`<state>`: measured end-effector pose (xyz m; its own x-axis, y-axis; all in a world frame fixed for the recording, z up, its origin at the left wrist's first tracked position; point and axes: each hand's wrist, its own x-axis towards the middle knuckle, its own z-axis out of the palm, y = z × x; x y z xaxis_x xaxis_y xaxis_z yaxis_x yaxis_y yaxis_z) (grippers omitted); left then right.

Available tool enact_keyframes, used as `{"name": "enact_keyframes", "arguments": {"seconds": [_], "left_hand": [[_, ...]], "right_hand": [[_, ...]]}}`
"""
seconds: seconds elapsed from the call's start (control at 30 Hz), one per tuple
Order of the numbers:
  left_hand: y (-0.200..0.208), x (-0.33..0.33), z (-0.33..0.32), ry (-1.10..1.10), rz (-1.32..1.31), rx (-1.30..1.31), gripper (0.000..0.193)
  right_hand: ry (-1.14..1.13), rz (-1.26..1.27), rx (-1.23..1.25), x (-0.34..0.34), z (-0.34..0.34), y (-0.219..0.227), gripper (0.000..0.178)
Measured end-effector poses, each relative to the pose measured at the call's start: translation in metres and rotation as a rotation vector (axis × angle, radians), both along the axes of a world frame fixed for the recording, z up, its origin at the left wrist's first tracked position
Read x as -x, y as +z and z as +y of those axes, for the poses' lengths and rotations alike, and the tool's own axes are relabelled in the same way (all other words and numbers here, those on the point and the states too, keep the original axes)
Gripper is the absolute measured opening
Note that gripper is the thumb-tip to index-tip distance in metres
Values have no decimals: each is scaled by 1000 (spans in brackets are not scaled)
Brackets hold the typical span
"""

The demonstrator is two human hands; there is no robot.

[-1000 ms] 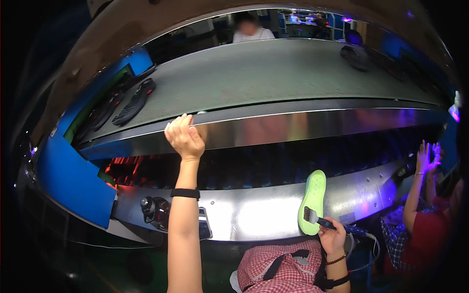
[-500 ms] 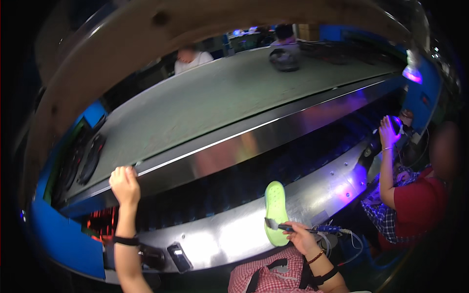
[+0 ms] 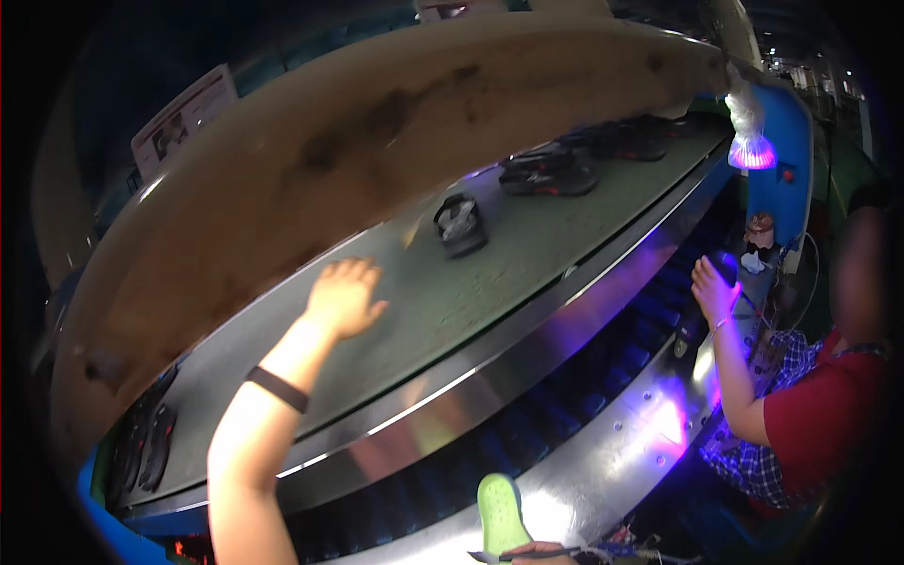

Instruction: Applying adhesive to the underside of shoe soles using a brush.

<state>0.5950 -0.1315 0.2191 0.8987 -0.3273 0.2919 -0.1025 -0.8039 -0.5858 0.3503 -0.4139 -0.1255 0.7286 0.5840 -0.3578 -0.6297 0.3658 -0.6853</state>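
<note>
My left hand (image 3: 344, 299) is stretched out over the green conveyor belt (image 3: 377, 363), fingers spread and nothing in it. The nearest thing to it is a dark shoe (image 3: 460, 226) on the belt, to its right and a little farther off. At the lower edge, my right hand (image 3: 541, 556) is partly cut off by the picture. It is closed round the handle of a brush, whose dark flat head (image 3: 484, 557) points left. A light green shoe sole (image 3: 500, 516) lies on the metal ledge, with the brush crossing its near end.
Dark footwear pieces (image 3: 548, 174) lie at the belt's far right, and several dark soles (image 3: 157, 446) at its left end. A brown curved hood (image 3: 405, 113) hangs over the belt. A co-worker's hand (image 3: 718, 294) is at the right, below a glowing lamp (image 3: 751, 151).
My left hand has moved from the belt's near edge out over the belt and opened. The view has shifted, leaving the sole and right hand lower. The dark shoe appears nearer on the belt.
</note>
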Motion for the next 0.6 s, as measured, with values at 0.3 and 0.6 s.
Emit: {"name": "enact_keyframes", "arguments": {"seconds": [0.3,0.6], "left_hand": [[-38,-137,-79,121,176,526,84],[-37,-69,-50,-70,-17,111,30]], "right_hand": [[-55,22,59,-29,-24,32,23],[-26,62,52,-18,-34,41,25]]}}
